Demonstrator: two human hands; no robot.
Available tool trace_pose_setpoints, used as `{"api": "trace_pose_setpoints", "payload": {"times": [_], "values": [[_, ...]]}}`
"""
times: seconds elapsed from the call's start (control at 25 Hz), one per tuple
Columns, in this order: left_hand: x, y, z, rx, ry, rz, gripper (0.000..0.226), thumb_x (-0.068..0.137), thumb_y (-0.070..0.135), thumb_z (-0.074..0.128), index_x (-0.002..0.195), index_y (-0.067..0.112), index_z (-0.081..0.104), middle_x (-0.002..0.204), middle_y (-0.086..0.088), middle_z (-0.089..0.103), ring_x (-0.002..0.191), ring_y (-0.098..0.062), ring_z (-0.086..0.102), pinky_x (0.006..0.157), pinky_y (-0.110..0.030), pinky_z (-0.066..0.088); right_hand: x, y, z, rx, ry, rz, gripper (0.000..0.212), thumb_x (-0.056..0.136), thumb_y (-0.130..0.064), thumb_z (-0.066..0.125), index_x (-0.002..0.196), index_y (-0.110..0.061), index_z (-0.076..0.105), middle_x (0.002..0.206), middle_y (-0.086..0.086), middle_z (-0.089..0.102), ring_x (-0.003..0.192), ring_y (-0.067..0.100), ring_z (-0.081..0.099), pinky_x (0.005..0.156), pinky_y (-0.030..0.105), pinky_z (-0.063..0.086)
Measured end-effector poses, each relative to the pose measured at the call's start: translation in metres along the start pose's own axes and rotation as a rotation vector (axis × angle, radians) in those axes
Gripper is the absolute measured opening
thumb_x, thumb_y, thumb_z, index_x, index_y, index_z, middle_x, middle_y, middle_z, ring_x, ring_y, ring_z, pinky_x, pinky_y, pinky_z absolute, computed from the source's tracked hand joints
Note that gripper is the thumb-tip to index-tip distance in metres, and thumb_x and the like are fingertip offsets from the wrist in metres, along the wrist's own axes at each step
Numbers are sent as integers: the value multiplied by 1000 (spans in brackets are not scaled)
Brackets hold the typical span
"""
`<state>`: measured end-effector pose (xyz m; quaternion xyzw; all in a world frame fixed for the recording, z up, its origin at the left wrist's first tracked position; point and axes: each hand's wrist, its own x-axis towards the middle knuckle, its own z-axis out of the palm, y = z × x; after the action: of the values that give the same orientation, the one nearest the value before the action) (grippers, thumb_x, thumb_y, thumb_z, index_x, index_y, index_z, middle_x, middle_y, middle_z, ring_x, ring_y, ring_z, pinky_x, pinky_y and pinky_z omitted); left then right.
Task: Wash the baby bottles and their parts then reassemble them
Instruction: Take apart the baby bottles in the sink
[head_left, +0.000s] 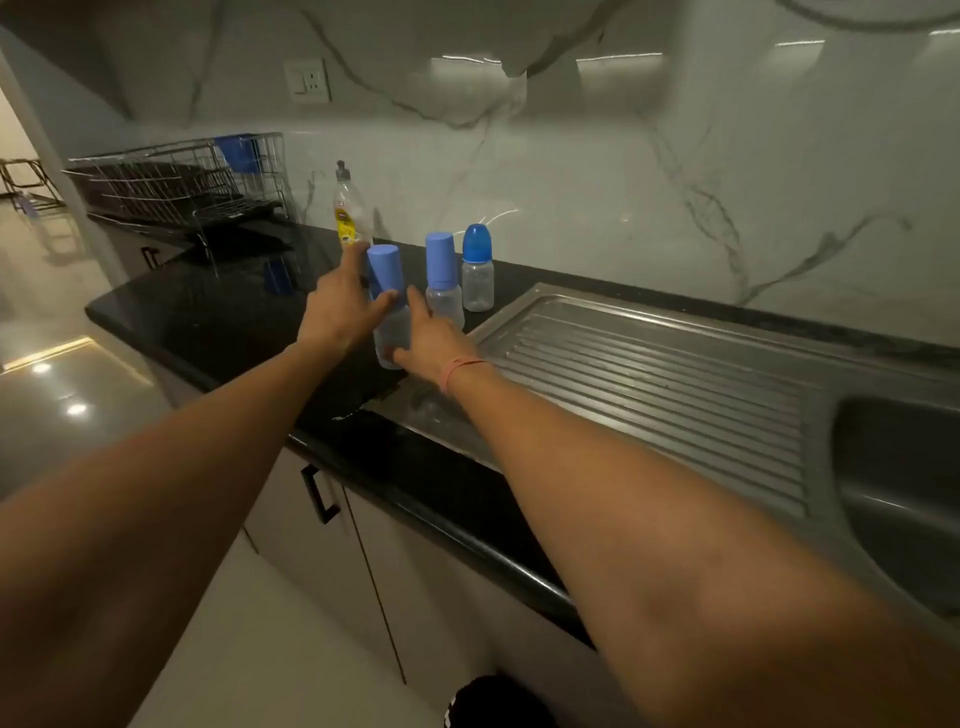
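Washing looks unstarted: past the wire rack (176, 182) and soap bottle (351, 213) on the glossy black counter (208, 322), the left hand (340, 312) and right hand (431, 338) grasp the nearest capped clear-plastic bottle (387, 301), two more (443, 280) (477, 267) standing dry beside the ribbed steel drainboard (649, 374).

Head camera looks down-forward along outstretched arms at countertop (208, 322).

Blue bottle caps (439, 253); black counter (208, 322); white veined marble wall (571, 171).
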<state>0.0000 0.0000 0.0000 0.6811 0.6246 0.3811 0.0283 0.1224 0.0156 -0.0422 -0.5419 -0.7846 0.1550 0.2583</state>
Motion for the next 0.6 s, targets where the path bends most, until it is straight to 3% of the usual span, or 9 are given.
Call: {"api": "trace_pose_setpoints", "payload": {"times": [0.28,0.44,0.6], "values": [[-1,-3,7,-70,49,58,65,89,29,71,142,13,38,124,-16,63,110,-27,63,89,-38,48,4,-5,2,180,61,111,56,89,-27,64,135,-15,34,122,15,55,111,31,57,93,46,49],[-3,14,15,-134,76,93,63,88,30,72,139,13,40,125,-14,63,99,-14,58,85,-29,46,-5,13,-18,210,140,83,57,87,-29,67,135,-16,38,125,13,55,114,30,56,95,46,48],[-1,49,33,-251,30,85,67,86,38,70,140,14,39,126,-13,62,101,-18,60,88,-35,53,-26,44,-59,156,187,83,55,85,-35,69,130,-14,46,123,10,58,109,26,57,87,37,49]]}}
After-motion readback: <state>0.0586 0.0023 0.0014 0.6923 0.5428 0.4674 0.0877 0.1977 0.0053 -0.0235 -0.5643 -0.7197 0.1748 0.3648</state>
